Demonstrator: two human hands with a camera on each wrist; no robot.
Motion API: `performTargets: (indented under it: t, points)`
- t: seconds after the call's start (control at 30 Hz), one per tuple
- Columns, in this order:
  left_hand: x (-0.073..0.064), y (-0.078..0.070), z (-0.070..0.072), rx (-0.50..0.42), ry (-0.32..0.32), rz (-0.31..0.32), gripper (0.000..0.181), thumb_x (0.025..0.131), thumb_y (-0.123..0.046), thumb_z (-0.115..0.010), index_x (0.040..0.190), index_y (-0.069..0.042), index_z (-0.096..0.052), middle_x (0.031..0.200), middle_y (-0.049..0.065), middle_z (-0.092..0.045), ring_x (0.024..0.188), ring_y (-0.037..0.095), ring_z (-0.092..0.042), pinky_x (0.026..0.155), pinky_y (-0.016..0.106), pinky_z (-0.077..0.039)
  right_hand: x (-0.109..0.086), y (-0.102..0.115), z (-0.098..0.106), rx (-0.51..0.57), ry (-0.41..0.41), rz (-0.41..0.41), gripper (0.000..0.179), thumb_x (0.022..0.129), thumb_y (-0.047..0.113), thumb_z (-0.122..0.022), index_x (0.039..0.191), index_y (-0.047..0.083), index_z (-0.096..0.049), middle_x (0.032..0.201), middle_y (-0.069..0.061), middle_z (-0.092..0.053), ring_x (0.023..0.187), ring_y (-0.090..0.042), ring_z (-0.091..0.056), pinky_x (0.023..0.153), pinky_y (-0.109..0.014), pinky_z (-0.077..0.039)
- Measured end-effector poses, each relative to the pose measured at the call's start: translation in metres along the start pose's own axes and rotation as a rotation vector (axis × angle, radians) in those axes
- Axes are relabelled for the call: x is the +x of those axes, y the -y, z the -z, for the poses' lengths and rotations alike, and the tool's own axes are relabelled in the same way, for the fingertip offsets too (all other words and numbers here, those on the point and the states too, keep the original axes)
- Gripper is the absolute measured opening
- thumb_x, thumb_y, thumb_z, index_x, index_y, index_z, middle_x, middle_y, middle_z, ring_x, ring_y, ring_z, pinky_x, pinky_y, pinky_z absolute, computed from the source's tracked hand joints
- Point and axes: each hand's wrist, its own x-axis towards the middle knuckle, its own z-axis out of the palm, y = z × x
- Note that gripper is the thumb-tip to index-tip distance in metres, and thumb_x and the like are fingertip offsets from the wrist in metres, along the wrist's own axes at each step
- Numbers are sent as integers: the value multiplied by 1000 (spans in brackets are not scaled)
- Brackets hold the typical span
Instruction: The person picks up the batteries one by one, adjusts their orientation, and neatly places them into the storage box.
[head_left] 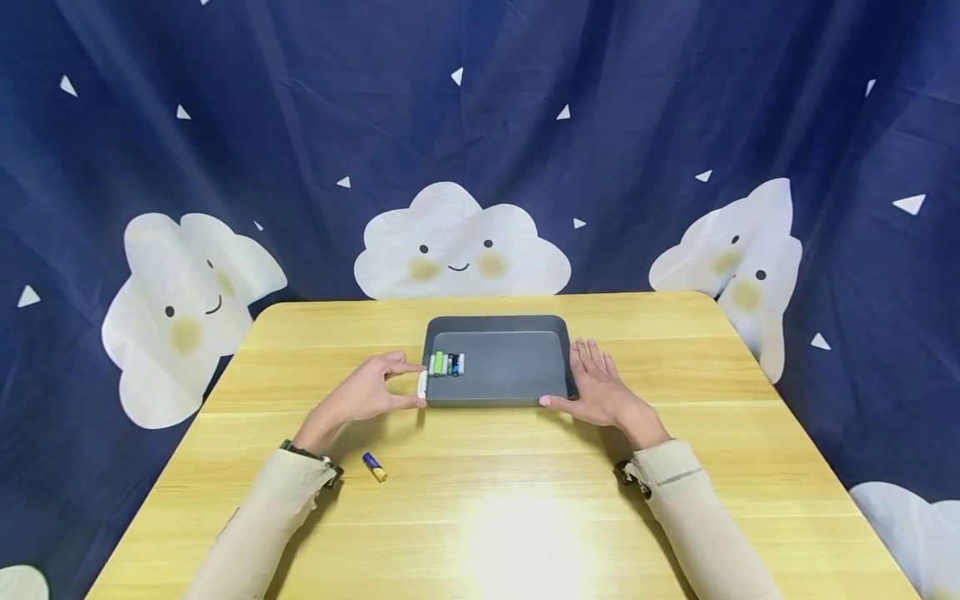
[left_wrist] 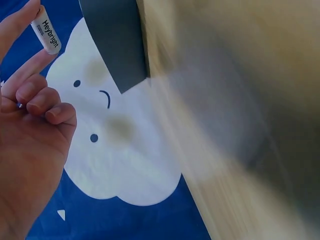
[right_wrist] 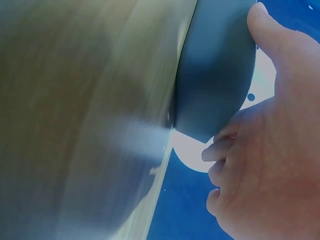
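My left hand (head_left: 372,387) pinches a white battery (left_wrist: 46,31) lettered "Heybright" end to end between thumb and index finger, right at the left rim of a dark grey tray (head_left: 517,367). The other left fingers are curled toward the palm in the left wrist view. Inside the tray, along its left side, several batteries (head_left: 439,364) lie side by side, one bright green and others white or dark. My right hand (head_left: 600,387) rests against the tray's right side, fingers extended along the outer wall, with the thumb at the near right corner.
A blue and gold battery (head_left: 374,467) lies on the wooden table (head_left: 465,467), nearer to me than the tray and close to my left forearm. Behind the table hangs a dark blue curtain (head_left: 510,150) with white clouds.
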Motion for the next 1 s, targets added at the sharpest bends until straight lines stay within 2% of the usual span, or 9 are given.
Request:
performTargets:
  t: [0.13,0.33,0.43,0.57,0.67,0.83,0.93,1.0]
  points:
    - [11,-3,-2,-11,-1,1,66,82,-43,-87,136,-10,-69,82,1,-43,81,25,-47,71,28,-40,0,0,-1,1,-4,4,122,91,76,-56,162,-9,-6,171,-29,0,160,-47,3,128,-63,-1]
    - [23,-4,-5,-34,-25,-33,64,80,-42,-88,133,-9,-71,78,-4,-38,75,14,-36,66,26,-32,1,-1,-1,-6,-1,0,122,91,78,-55,162,-8,-5,171,-28,0,160,-46,3,128,-64,0]
    - [29,-3,-6,-42,-32,-45,64,81,-42,-88,133,-9,-71,78,-3,-39,74,13,-36,65,25,-31,0,0,0,-4,-3,2,121,91,76,-55,162,-9,-6,171,-29,0,160,-47,4,127,-64,0]
    - [35,-5,-7,-81,-9,-25,67,82,-43,-87,137,-9,-68,85,11,-53,80,26,-47,69,26,-37,0,0,0,-6,-8,1,121,91,76,-56,162,-9,-6,171,-28,-1,160,-47,3,128,-64,-1]
    - [39,-6,-7,-116,12,-9,69,83,-43,-86,138,-7,-67,94,22,-59,87,34,-51,72,28,-40,-1,0,-1,-7,-14,1,120,91,75,-56,162,-9,-7,171,-29,-2,160,-48,3,128,-64,-2]
    - [47,-5,-11,-144,17,-2,69,82,-41,-87,138,-6,-67,95,26,-57,87,32,-50,72,27,-42,-1,-1,-2,-4,-17,4,120,92,75,-56,162,-9,-8,171,-29,-2,159,-49,3,127,-65,-1]
    - [52,-5,-12,-141,14,-2,67,83,-39,-87,138,-6,-67,95,29,-53,85,31,-47,71,30,-40,0,-1,-2,-7,-20,5,120,92,75,-55,162,-10,-8,171,-29,-3,159,-49,2,127,-65,-2]
    - [54,-6,-13,-127,13,6,67,83,-40,-87,138,-8,-67,102,32,-56,90,31,-51,75,33,-43,0,-1,-2,-7,-20,5,120,92,75,-56,161,-10,-8,171,-29,-3,159,-50,2,127,-65,-2]
